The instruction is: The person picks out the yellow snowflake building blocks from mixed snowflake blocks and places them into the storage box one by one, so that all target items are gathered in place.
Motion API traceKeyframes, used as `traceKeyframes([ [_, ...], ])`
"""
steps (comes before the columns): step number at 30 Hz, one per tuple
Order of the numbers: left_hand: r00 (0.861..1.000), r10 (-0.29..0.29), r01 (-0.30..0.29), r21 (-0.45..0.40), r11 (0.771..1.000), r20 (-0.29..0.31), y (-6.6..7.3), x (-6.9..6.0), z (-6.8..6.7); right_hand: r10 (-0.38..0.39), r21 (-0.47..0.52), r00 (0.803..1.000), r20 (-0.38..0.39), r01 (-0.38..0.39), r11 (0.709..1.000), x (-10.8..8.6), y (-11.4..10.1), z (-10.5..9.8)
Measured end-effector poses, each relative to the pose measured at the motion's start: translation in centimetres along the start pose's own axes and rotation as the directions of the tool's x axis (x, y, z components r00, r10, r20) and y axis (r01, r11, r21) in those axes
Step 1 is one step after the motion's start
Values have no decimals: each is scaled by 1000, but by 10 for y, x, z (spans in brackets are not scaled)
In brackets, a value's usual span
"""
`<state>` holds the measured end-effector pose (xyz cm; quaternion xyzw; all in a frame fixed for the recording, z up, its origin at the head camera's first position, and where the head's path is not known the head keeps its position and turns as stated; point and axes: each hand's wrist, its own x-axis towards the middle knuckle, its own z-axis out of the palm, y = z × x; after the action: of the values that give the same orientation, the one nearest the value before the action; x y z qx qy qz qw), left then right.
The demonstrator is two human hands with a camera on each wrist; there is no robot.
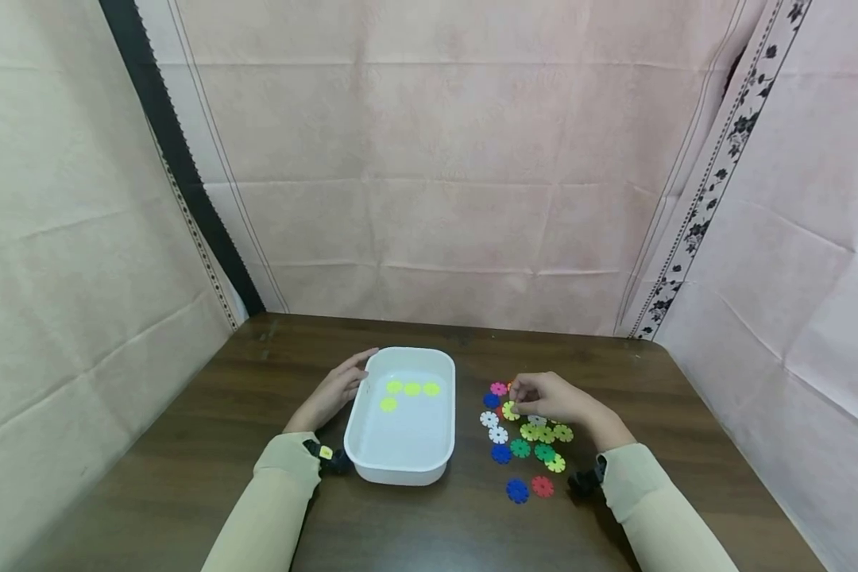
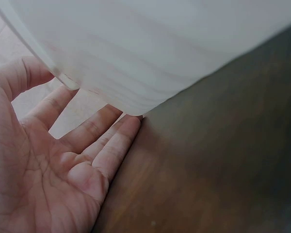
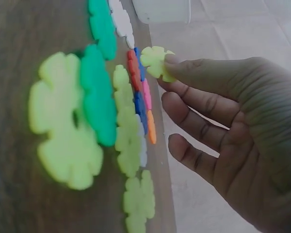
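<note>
My right hand [image 1: 554, 399] pinches a yellow-green flower-shaped disc [image 1: 511, 411] between thumb and forefinger; in the right wrist view the same disc [image 3: 156, 63] is held at the fingertips of the hand [image 3: 223, 107]. Below it on the table lie discs in several colours, among them a green one [image 1: 520, 448] and a white one [image 1: 498, 434]. My left hand [image 1: 334, 391] touches the left rim of a white tray [image 1: 400, 474], fingers extended. In the left wrist view the hand [image 2: 53, 141] rests its fingertips against the tray's side [image 2: 150, 53]. Several yellow discs [image 1: 412, 389] lie in the tray.
The brown wooden table [image 1: 372, 532] has pale cloth [image 1: 429, 199] hanging behind it and on both sides. A blue disc [image 1: 517, 491] and a red disc [image 1: 543, 486] lie nearest the front, right of the tray.
</note>
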<state>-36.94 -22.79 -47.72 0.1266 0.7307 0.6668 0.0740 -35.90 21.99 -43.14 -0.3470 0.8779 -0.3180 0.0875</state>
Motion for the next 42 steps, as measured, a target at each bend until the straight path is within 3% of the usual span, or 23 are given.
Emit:
traceKeyframes([
  [12,1000,5,-5,-14,1000,1,0,0,2,-45,-42,998,-47,43,998,11,-19,-8],
  [19,1000,-2,2,-12,1000,9,0,-1,1,-36,6,999,-34,37,999,32,-41,-9],
  [24,1000,-6,6,-13,1000,-5,0,-2,1,-85,-22,996,-16,85,996,51,-59,-9],
  [34,1000,-17,17,-12,1000,-9,-2,-1,-1,-226,-67,974,15,227,972,97,-85,12],
  [42,1000,-21,21,-10,1000,-1,0,-1,-1,-189,-62,977,95,195,979,124,-96,38],
])
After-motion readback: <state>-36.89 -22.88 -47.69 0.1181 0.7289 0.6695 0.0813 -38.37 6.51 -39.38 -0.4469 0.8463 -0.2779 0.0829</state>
